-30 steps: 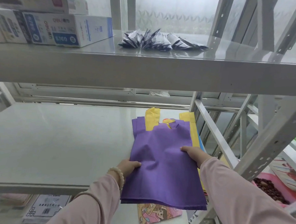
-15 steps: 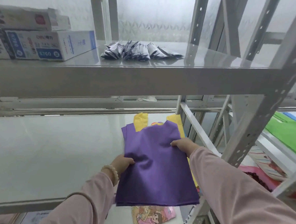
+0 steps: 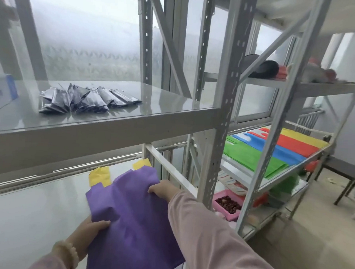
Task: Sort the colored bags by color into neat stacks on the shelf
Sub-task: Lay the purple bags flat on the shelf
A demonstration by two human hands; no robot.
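Note:
A purple bag (image 3: 131,218) lies over the right part of the grey shelf board (image 3: 24,219). My left hand (image 3: 89,230) pinches its left edge with the thumb on top. At the bag's upper right edge my right hand (image 3: 163,190) grips the fabric. The handles of a yellow bag (image 3: 99,176) stick out from under the purple one. On the neighbouring rack to the right lie flat stacks in a row: green bags (image 3: 251,157), blue bags (image 3: 274,148), red bags (image 3: 293,143) and yellow bags (image 3: 304,138).
A grey upright post (image 3: 222,116) and a white rail (image 3: 170,171) stand between the two racks. Dark foil packets (image 3: 86,100) lie on the shelf above. A pink tray of brown beads (image 3: 228,204) sits low on the right rack. A dark stool (image 3: 347,176) stands far right.
The view has swung up and to the right, bringing the right rack's coloured stacks into sight. The purple bag has lifted and crumpled slightly between both hands, which still hold it.

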